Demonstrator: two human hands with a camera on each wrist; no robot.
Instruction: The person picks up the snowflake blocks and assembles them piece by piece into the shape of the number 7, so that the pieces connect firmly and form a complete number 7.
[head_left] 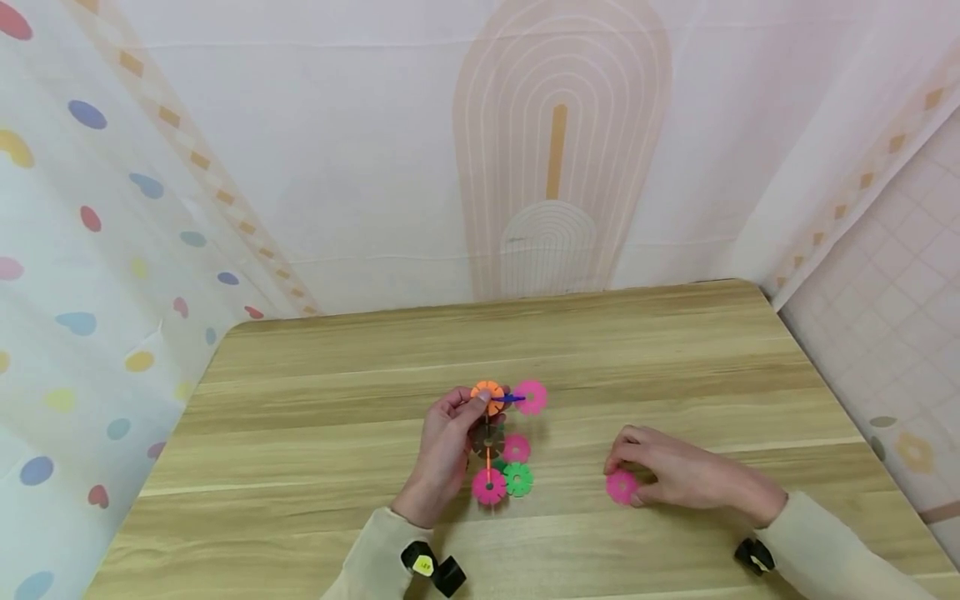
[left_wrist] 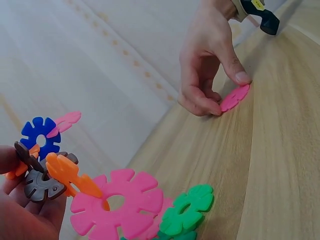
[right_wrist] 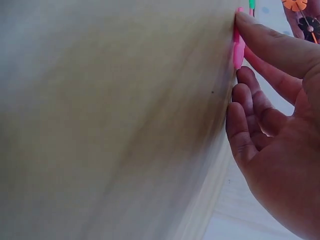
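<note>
A cluster of interlocked snowflake discs (head_left: 501, 442) stands on the wooden table (head_left: 675, 358), with orange, blue, brown, pink and green pieces. My left hand (head_left: 448, 446) grips its upper part at the orange disc (head_left: 487, 395); the left wrist view shows the brown piece (left_wrist: 39, 182) held between fingers beside a large pink disc (left_wrist: 117, 202) and a green disc (left_wrist: 187, 209). To the right, my right hand (head_left: 678, 471) pinches a loose pink disc (head_left: 621, 486) lying on the table; thumb and fingers curl round the pink disc (left_wrist: 234, 97), whose edge (right_wrist: 238, 47) shows under a fingertip.
The table's far edge meets a pale backdrop (head_left: 555, 167) with an arch pattern. A curtain with coloured hearts (head_left: 82, 250) hangs on the left. Bare wood lies to the right and behind the cluster.
</note>
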